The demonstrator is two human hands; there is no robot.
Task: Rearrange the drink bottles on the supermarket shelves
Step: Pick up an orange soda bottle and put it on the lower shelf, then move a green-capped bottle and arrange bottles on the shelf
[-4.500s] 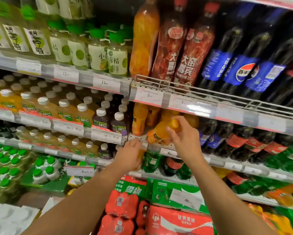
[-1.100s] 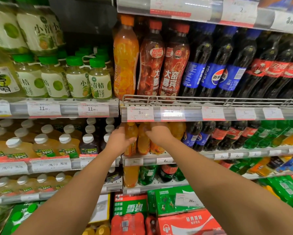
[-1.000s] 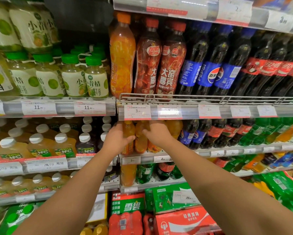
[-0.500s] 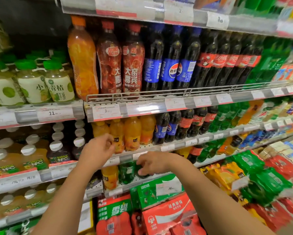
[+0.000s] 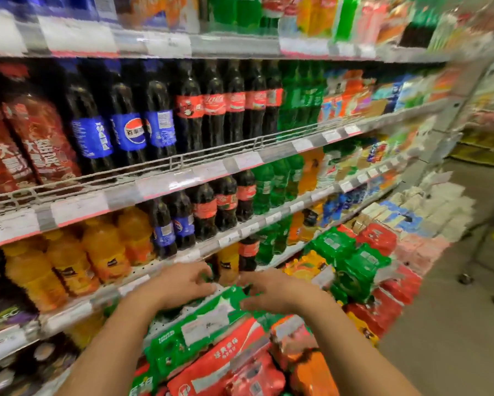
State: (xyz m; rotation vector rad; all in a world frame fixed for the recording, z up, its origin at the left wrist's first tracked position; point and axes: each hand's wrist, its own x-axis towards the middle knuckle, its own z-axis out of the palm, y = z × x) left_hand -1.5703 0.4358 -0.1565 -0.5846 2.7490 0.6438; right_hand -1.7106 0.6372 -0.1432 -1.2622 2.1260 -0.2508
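The picture is blurred by motion. Both my hands are low, at the front of a lower shelf (image 5: 77,310), above a green multipack (image 5: 177,344). My left hand (image 5: 180,284) has its fingertips at a small green bottle (image 5: 209,275); whether it grips the bottle is unclear. My right hand (image 5: 274,292) hovers with its fingers spread and holds nothing. Just behind the hands stand an orange bottle (image 5: 227,264) and a cola bottle (image 5: 247,252). Small orange juice bottles (image 5: 106,252) stand upright one shelf up on the left.
Tall blue-label cola bottles (image 5: 128,135), red-label cola (image 5: 214,110) and green soda (image 5: 297,95) fill the upper shelf. Red multipacks (image 5: 226,361) and green multipacks (image 5: 354,267) are stacked at floor level. Bare aisle floor (image 5: 454,338) lies right, with trolley wheels (image 5: 465,278).
My view has swung right along the shelves. Both hands left the orange juice row and dropped to the lower shelf, the left hand joining the right by the green bottles.
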